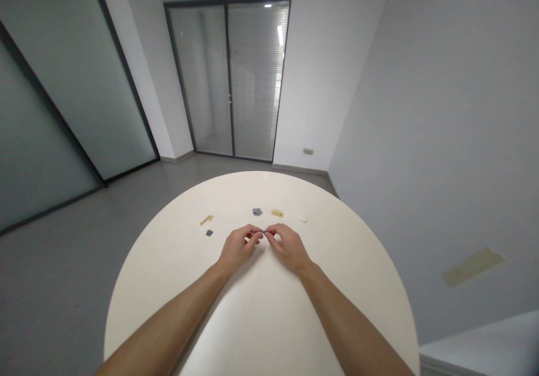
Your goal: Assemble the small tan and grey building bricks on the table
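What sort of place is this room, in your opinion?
It is probably an office meeting room: a round white table stands on a plain grey floor, frosted glass partitions line one side, and a glass double door with blinds closes the far end.

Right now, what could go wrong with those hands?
The small red piece sits at the fingertips of the left hand, with the right hand right beside it; it's tiny, so it could slip and be hard to spot. The dark blue piece lies near the left hand and might get knocked. The round white table shows no raised edge, so a dropped piece might reach the grey floor.
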A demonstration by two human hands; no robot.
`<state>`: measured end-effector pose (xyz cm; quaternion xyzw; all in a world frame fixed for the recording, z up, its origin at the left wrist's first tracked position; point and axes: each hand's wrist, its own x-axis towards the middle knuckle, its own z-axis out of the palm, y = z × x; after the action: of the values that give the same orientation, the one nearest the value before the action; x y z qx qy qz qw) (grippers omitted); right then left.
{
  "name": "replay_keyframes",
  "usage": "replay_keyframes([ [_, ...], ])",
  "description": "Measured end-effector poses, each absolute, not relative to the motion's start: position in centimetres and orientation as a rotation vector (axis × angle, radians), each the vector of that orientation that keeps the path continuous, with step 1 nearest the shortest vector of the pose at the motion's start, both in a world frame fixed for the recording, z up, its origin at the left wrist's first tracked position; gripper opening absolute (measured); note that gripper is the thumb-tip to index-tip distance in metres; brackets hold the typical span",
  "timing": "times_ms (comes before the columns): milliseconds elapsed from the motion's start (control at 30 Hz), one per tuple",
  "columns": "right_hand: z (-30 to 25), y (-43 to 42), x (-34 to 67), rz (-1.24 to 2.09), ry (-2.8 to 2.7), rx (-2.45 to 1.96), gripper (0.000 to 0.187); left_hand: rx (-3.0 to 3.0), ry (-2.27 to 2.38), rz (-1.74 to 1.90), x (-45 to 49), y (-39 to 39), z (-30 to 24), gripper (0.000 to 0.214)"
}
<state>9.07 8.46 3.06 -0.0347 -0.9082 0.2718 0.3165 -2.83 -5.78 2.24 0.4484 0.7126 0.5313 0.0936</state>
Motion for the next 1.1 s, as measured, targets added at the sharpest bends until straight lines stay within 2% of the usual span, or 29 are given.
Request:
replay_keyframes([
  [400,3.0,8.47,9.05,0.721,-2.381,-0.097,0.009,1.335,2.18,1.501,-2.8,-5.76,2.12,0.029],
  [633,2.67,8.66,9.04,0.709,-2.365,-0.048,0.023,1.335,2.196,1.459,-2.78,-5.75,2.15,0.032],
  [1100,3.22,8.46,9.19,0.721,-2.396,0.003,0.016,1.393,2.197,1.397,-2.8,-5.73,2.07,0.033],
])
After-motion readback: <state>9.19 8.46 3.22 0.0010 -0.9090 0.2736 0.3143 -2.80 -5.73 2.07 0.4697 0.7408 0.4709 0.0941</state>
